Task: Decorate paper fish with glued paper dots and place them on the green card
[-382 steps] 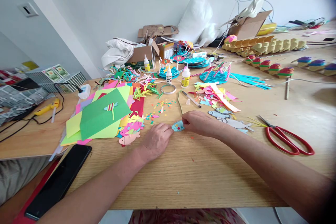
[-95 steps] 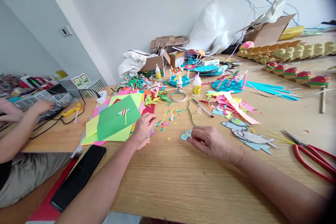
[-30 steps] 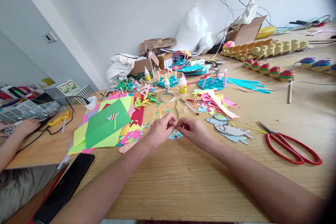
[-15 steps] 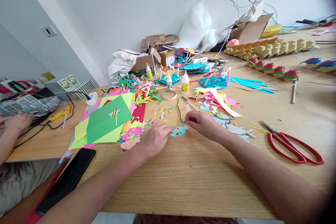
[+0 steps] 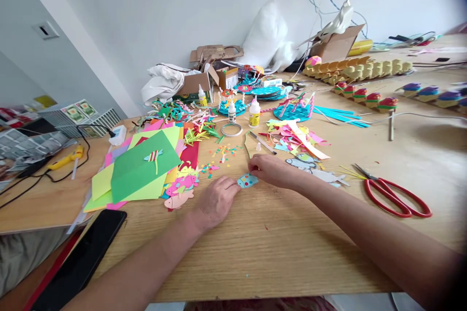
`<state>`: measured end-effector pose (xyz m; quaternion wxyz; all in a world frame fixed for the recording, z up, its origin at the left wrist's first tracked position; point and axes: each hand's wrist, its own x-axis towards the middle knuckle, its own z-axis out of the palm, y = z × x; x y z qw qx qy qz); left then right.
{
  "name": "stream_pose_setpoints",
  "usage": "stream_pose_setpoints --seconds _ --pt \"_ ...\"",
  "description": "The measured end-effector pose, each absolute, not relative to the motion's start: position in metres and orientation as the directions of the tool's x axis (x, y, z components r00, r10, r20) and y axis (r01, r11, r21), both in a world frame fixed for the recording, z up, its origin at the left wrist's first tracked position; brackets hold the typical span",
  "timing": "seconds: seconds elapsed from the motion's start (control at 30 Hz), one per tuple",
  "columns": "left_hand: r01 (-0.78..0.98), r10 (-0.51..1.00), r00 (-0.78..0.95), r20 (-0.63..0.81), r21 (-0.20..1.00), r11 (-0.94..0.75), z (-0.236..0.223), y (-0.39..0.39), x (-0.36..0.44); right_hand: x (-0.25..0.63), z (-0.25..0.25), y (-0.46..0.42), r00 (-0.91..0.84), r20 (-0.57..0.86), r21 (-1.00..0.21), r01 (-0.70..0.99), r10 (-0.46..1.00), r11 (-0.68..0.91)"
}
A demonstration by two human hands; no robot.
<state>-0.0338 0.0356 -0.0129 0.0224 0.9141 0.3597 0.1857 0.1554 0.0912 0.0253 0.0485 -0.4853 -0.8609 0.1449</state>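
A light blue paper fish [image 5: 248, 181] with red and yellow dots lies flat on the wooden table. My left hand [image 5: 218, 200] rests on the tabletop, its fingertips closed at the fish's head end. Over the tail is my right hand [image 5: 268, 169], thumb and forefinger pinched together; whatever they hold is too small to make out, and they cover the tail. Coloured paper dots [image 5: 228, 150] are scattered just beyond the fish. A thin green strip [image 5: 247, 143] and a pen-like tool [image 5: 263, 143] lie past my right hand.
Red-handled scissors [image 5: 396, 197] lie at right, near grey-blue paper fish [image 5: 323, 174]. Glue bottles [image 5: 254, 112] and a tape ring [image 5: 231, 129] stand behind. Green paper sheets [image 5: 142, 170], pink paper fish [image 5: 181, 185] and a phone [image 5: 82, 257] are at left.
My right hand has shifted leftward over the fish's tail, which showed before. My left hand stays by the head. The camera view has turned slightly right; the co-worker's hand has left view.
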Motion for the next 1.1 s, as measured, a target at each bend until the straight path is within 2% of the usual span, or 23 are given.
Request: stream_pose_setpoints --seconds 1.1 --pt "0.657 0.666 0.678 0.311 0.15 -0.739 -0.0153 0.0384 -0.033 0.1481 0.0268 0.0931 -0.473 -0.152 -0.164 0.878 0.868 0.45"
